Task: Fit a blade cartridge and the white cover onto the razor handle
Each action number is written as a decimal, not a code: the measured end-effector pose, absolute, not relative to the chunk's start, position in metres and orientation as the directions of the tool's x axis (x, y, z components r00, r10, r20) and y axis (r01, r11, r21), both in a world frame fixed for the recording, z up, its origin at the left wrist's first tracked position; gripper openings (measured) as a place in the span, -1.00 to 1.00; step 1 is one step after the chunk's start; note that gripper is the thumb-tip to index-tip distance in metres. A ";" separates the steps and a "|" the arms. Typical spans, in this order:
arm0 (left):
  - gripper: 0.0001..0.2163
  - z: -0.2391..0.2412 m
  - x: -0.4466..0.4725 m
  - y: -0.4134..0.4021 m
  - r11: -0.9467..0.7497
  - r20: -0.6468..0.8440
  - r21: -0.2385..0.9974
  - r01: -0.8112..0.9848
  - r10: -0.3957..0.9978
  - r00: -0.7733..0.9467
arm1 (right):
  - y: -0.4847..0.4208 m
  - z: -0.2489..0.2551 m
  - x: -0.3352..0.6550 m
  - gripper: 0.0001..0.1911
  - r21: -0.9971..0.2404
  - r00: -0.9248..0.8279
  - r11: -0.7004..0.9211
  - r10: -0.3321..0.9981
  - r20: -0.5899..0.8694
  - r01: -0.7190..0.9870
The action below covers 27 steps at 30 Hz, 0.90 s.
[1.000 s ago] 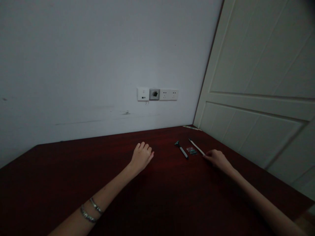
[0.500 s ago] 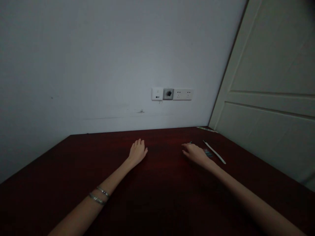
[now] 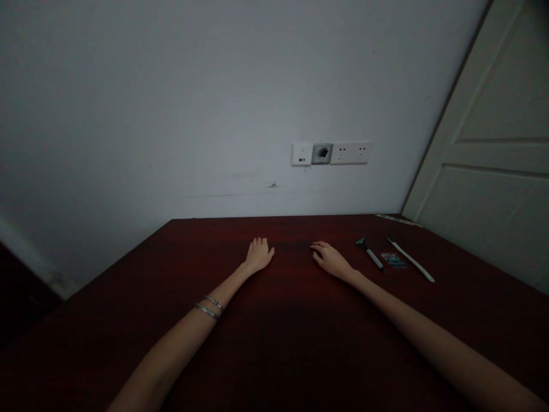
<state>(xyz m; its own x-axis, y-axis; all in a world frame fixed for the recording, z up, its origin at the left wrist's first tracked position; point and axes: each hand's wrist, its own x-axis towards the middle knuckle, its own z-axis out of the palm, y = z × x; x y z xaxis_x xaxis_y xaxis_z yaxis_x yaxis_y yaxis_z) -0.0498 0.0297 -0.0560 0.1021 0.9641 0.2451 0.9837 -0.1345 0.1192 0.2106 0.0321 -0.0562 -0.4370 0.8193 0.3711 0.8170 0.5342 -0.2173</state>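
My left hand [image 3: 258, 255] lies palm down on the dark red table [image 3: 274, 320], fingers spread, holding nothing. Two silver bangles [image 3: 209, 308] circle that forearm. Opposite it, my right hand [image 3: 330, 260] rests on the tabletop with its fingers loosely stretched and a little apart, nothing in them. A razor [image 3: 372, 257] with a green head and a pale handle lies to the right of my right hand, not touched. Beyond it are a small clear packet [image 3: 393, 260] with greenish pieces inside and a long, slim white stick [image 3: 412, 261] with a dark tip.
A pale wall [image 3: 214, 114] stands behind the table, with a row of sockets and switches [image 3: 349, 153]. At the right is a panelled, pale door or cabinet front [image 3: 493, 154]. A thin strip [image 3: 398, 220] lies near the back right corner.
The view has turned left, so the wall and table sit further right in the picture. My right hand has shifted left, away from the razor, which now shows fully.
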 end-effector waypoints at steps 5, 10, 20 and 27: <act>-0.55 -0.058 -0.049 0.029 -0.155 0.259 0.113 0.981 0.958 0.121 | 0.030 -0.055 0.212 -0.61 -0.227 -0.427 0.523 0.829 0.362 0.822; -0.59 -0.057 -0.049 0.028 -0.175 0.269 0.109 0.978 0.953 0.141 | 0.029 -0.054 0.212 -0.61 -0.237 -0.424 0.516 0.836 0.349 0.823; -0.66 -0.058 -0.048 0.027 -0.195 0.283 0.139 0.971 0.947 0.150 | 0.030 -0.056 0.213 -0.60 -0.227 -0.425 0.509 0.842 0.333 0.830; -0.66 -0.060 -0.051 0.029 -0.206 0.278 0.150 0.967 0.947 0.159 | 0.030 -0.056 0.213 -0.60 -0.223 -0.430 0.512 0.841 0.329 0.830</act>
<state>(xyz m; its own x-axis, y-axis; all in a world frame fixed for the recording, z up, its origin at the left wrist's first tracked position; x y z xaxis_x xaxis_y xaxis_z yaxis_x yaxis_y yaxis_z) -0.0508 0.0290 -0.0600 0.1588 0.9474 0.2780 0.9669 -0.2062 0.1504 0.2133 0.0301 -0.0556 -0.4304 0.8406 0.3289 0.8297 0.5119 -0.2225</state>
